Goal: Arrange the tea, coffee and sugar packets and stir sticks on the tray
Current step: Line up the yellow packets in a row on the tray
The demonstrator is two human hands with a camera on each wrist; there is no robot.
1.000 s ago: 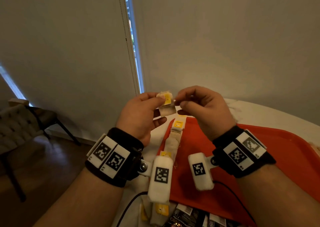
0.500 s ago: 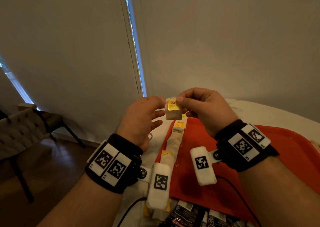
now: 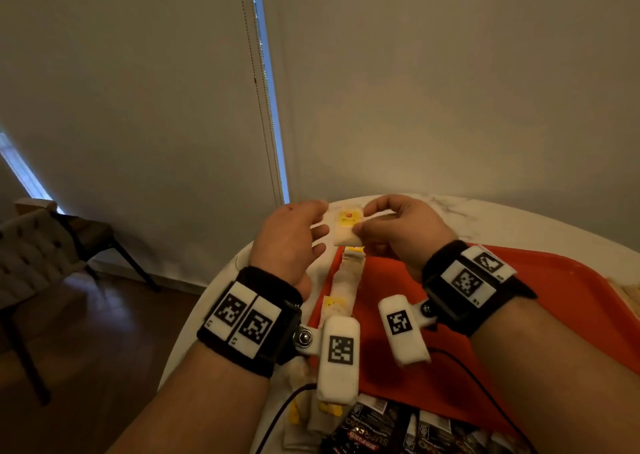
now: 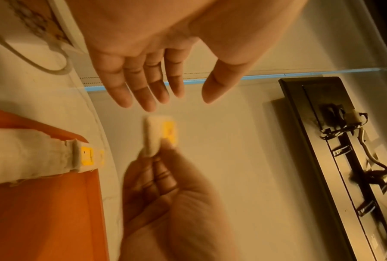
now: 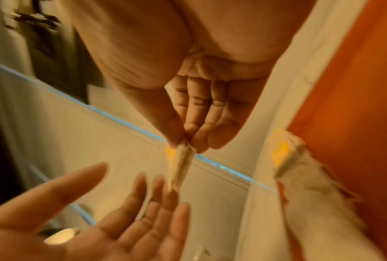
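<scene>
Left wrist view shows the right hand (image 4: 165, 203) pinching one end of a tea bag (image 4: 160, 136) between thumb and fingers, its long axis running away from that hand toward the left hand (image 4: 147, 58) and its yellow tag to one side. From the head view the same tea bag (image 3: 347, 227) is held in the air, flat face and yellow label toward the camera, above the far left corner of the orange tray (image 3: 502, 297). The left hand (image 3: 291, 242) has its fingers straight and slightly spread, palm facing the bag, fingertips just short of it and holding nothing. Both wrists are raised side by side over the table edge. Below them a row of tea bags (image 3: 346, 280) lies along the tray's left edge, lengthwise front to back. Dark coffee packets (image 3: 381, 426) lie at the near edge. Most of the tray's middle and right is bare orange.
</scene>
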